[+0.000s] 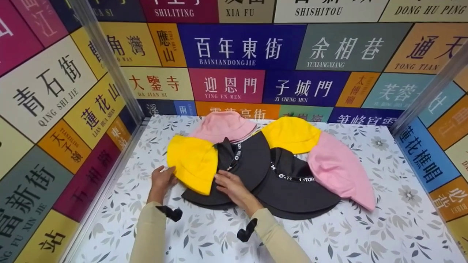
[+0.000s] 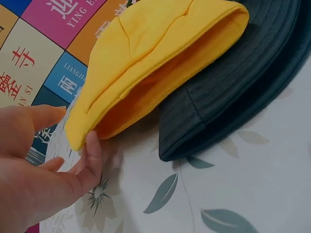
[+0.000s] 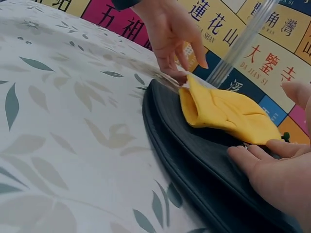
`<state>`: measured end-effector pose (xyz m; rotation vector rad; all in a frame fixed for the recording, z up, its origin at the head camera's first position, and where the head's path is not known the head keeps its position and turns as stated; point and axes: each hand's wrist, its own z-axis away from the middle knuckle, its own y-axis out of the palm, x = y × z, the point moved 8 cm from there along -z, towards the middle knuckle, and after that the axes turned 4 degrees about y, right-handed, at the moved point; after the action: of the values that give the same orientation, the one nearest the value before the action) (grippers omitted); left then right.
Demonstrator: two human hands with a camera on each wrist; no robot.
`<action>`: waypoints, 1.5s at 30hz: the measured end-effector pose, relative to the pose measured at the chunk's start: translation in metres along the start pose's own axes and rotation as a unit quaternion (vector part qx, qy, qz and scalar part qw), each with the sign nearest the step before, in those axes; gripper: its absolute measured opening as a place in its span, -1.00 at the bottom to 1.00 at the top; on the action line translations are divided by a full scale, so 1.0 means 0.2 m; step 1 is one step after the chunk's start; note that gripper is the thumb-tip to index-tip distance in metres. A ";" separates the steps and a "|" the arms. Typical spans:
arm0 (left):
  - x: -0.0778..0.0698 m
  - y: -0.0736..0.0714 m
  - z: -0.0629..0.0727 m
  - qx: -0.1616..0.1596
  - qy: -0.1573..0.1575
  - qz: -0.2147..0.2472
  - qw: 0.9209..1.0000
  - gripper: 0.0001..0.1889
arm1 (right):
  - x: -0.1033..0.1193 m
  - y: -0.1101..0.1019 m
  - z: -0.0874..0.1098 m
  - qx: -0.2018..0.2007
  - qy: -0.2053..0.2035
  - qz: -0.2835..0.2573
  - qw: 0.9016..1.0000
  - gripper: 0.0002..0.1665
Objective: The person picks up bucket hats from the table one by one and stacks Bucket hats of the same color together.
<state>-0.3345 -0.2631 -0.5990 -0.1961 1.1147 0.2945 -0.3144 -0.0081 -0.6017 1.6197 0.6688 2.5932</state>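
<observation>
On the left of the row of hats, a yellow bucket hat lies over black bucket hats. My left hand is at its left edge; in the left wrist view the fingertips touch the brim from below, and the hand is not closed round it. My right hand lies at the hat's right side, fingers extended over the black brim. In the right wrist view its fingertips reach the black fabric beside the yellow hat. White lettering runs along a band on the black hats.
Behind lies a pink hat. To the right are another yellow hat, a second black group and a pink hat. The leaf-patterned tabletop is bounded by walls of colourful sign panels.
</observation>
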 end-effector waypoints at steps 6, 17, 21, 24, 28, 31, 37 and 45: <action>0.03 0.05 0.01 -0.013 0.008 -0.001 1.000 -0.21 | -0.05 0.03 -0.01 0.003 0.018 -0.010 1.000 -0.11; 0.05 0.19 0.06 0.019 0.018 0.005 1.000 -0.49 | -0.03 0.00 -0.04 -0.045 -0.006 0.023 0.999 -0.39; 0.04 0.18 0.06 0.022 0.024 0.019 0.999 -0.48 | 0.00 -0.01 -0.02 -0.058 -0.030 0.067 0.996 -0.43; 0.02 0.16 0.06 0.017 0.025 0.048 0.998 -0.47 | 0.03 -0.03 0.00 -0.057 -0.039 0.115 0.991 -0.39; 0.00 0.12 0.05 0.013 0.030 0.089 0.995 -0.45 | 0.07 -0.07 0.03 -0.054 -0.049 0.176 0.982 -0.36; -0.02 0.09 0.06 0.020 0.038 0.109 0.993 -0.44 | 0.11 -0.10 0.06 -0.055 -0.059 0.204 0.976 -0.34; -0.08 0.06 0.10 0.022 0.059 0.104 0.993 -0.41 | 0.17 -0.22 0.14 -0.098 -0.088 0.234 0.963 -0.41; -0.04 0.07 0.18 0.065 0.043 0.119 0.990 -0.43 | 0.23 -0.39 0.28 -0.191 -0.140 0.248 0.939 -0.55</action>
<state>-0.3120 -0.2394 -0.5770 0.0409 1.2398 0.4272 -0.3039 0.0935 -0.5700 2.1524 -0.2862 2.4634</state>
